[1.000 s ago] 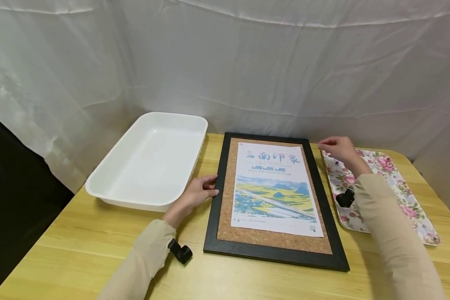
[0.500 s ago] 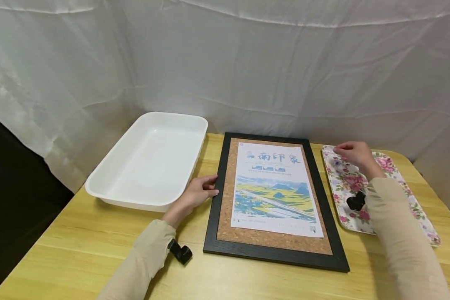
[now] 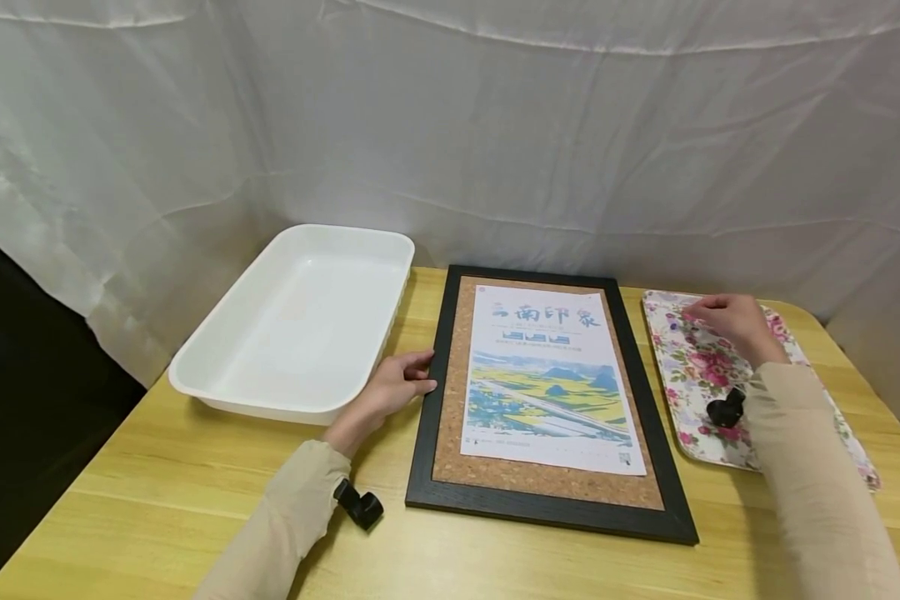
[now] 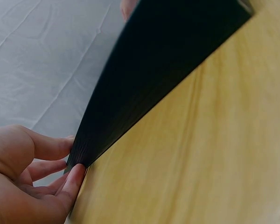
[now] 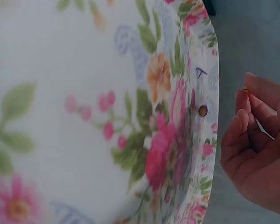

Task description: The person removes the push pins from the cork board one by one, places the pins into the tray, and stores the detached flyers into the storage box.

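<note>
Left hand (image 3: 390, 389) steadies flat black wooden frame (image 3: 426, 392).

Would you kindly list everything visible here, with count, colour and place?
Table: one, light wood, under everything.
Dish: one, white, rear left of the table.
Corkboard: one, black frame with cork face, centre.
Poster: one, white with blue and yellow print, lying on the corkboard.
Tray: one, floral pink and white, right side.
Pin: one small round head, dark, on the tray rim.
Curtain: white, behind the table.
Left hand: fingers on the corkboard's left edge.
Right hand: over the tray, fingertips pinching something tiny.
</note>
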The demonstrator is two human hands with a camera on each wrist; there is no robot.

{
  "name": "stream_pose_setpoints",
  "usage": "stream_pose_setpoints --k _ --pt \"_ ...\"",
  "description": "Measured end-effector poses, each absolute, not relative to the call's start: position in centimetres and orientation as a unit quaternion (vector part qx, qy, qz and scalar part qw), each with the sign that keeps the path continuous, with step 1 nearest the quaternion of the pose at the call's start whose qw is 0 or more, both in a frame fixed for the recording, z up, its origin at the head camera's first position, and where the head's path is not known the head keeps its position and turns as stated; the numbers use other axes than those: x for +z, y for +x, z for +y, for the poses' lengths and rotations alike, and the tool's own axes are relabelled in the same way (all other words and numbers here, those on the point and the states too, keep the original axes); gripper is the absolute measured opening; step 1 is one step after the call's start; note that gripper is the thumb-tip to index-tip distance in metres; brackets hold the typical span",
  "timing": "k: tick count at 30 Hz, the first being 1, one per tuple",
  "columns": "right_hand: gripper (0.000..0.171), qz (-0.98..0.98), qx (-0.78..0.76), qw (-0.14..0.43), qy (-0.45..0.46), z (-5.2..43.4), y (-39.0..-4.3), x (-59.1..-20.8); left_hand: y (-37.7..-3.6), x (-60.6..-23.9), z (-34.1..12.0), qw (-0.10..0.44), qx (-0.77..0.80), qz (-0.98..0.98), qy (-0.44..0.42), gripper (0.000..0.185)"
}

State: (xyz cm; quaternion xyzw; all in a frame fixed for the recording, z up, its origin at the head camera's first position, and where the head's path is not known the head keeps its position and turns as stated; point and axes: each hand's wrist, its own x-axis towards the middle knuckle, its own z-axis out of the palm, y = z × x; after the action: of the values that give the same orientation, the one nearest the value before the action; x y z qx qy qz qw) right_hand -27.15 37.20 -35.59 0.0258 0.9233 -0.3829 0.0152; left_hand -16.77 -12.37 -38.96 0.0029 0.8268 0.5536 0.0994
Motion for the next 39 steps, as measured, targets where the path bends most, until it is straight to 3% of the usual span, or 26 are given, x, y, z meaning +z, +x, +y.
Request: stream_pose_setpoints --k 11,39 --pt "0.045 0.921 -0.384 0.012 0.07 38.8 -27.0 -36.6 -16.6 -38.8 -12.4 0.103 0.553 0.827 -0.002 0.056" --pt "0.059 0.933 -0.349 0.028 0.079 40.9 -27.2 -38.3 -16.6 -38.8 -12.4 0.103 0.552 0.827 0.002 0.056"
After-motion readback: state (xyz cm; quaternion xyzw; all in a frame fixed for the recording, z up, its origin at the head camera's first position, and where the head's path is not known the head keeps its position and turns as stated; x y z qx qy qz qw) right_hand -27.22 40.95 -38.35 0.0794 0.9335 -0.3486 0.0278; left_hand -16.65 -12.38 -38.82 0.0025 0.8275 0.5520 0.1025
